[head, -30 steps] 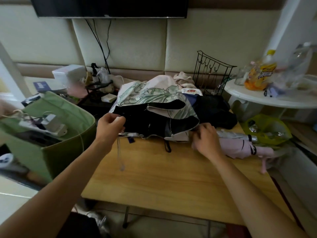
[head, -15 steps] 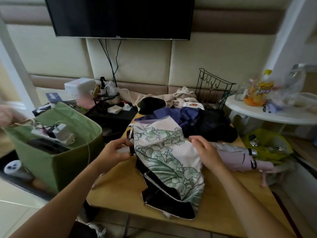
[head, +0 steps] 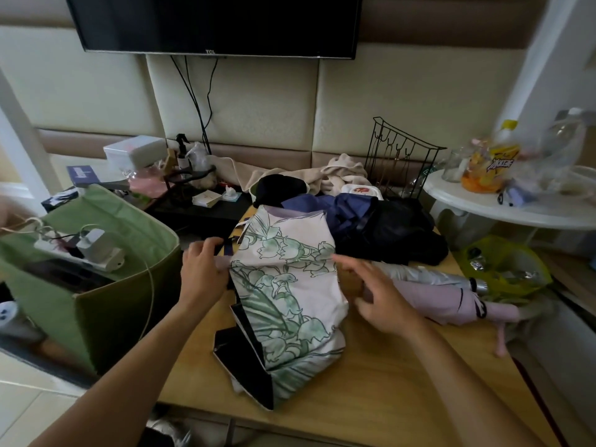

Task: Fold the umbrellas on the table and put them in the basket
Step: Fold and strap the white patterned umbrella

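Floral umbrella (head: 287,304) – white canopy w/ green leaf print, black lining – lies collapsed but loose on wooden table (head: 371,391), running 12 to 6 o'clock at table centre, lining spilling out at its 7 o'clock edge

L hand (head: 201,272) at umbrella's 9 o'clock: fingers curled, pinching canopy edge and a dark strap end; holding the umbrella

R hand (head: 377,298) at umbrella's 3 o'clock: fingers spread and relaxed, blurred, fingertips at canopy's right edge; contact w/ fabric can't be told, nothing gripped, wide

Pink umbrella (head: 442,298) folded, strapped, lying across table at 3 o'clock of floral one, just beyond R hand; silver-grey umbrella (head: 416,274) right behind it, touching

Dark heap at 1 o'clock: navy umbrella (head: 338,211) and black umbrella (head: 396,233), both unfolded, crumpled together

Green fabric basket (head: 106,304) at 9 o'clock, off table's left edge, near L hand; holds a power strip (head: 96,253) and cords, no umbrella visible in it

Wire rack (head: 400,159) at table's 12–1 o'clock; white round side table (head: 503,208) at 2 o'clock w/ bottles; TV (head: 216,24) on wall at 12
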### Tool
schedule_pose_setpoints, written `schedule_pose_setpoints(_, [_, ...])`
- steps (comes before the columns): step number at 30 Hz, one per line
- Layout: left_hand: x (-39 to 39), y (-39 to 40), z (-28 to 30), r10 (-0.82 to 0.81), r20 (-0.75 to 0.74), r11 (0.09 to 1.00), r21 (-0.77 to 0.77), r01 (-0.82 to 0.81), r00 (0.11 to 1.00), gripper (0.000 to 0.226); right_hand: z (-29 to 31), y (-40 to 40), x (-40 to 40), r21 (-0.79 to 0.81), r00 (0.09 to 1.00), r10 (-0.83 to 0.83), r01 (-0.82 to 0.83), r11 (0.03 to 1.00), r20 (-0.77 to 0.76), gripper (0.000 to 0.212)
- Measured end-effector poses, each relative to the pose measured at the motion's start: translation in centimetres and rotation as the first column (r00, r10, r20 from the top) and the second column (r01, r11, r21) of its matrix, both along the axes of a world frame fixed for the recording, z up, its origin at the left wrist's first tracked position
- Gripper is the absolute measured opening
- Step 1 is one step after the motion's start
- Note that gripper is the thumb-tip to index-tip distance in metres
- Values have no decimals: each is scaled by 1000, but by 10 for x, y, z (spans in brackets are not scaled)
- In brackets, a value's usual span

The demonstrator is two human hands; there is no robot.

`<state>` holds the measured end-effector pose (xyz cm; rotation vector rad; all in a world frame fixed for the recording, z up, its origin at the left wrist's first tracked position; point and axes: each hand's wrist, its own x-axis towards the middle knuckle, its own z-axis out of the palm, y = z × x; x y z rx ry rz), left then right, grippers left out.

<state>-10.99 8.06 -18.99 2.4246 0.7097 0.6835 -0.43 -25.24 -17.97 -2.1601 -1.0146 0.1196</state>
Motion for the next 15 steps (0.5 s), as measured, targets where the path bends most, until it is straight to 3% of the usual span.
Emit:
schedule_pose_setpoints(2, [-3,-16,16,65,80,998,-10,-65,995,43,0,2,-3,-80,996,72,-68,994,48,85])
schedule_pose_setpoints(4, [-11,-34,34,46,175,999,19,-50,983,33,-4,9,-6,-84,996,75,-71,994,50,63])
schedule_pose_setpoints(6, [-22,-49,45,-29,225,996,94,8,974,27,-9,17,-10,9,999,12,-13,1000,36,42])
schedule_pose_setpoints(8, [-33,-62,53,-49,261,997,76,30,964,23,-12,26,-13,199,997,-67,72,977,-36,32])
schedule_pose_setpoints(11, [-41,-70,60,102,221,962,-269,-40,970,16,-8,38,-18,336,967,-137,205,919,-214,22])
schedule_pose_setpoints(13, [-41,-64,59,71,55,846,-532,-31,996,49,-8,42,-19,288,956,-191,252,924,-223,19])
schedule_pose_setpoints(15, [-45,-61,60,-90,-64,728,-685,22,994,79,-13,44,-18,246,958,-218,260,934,-187,21])
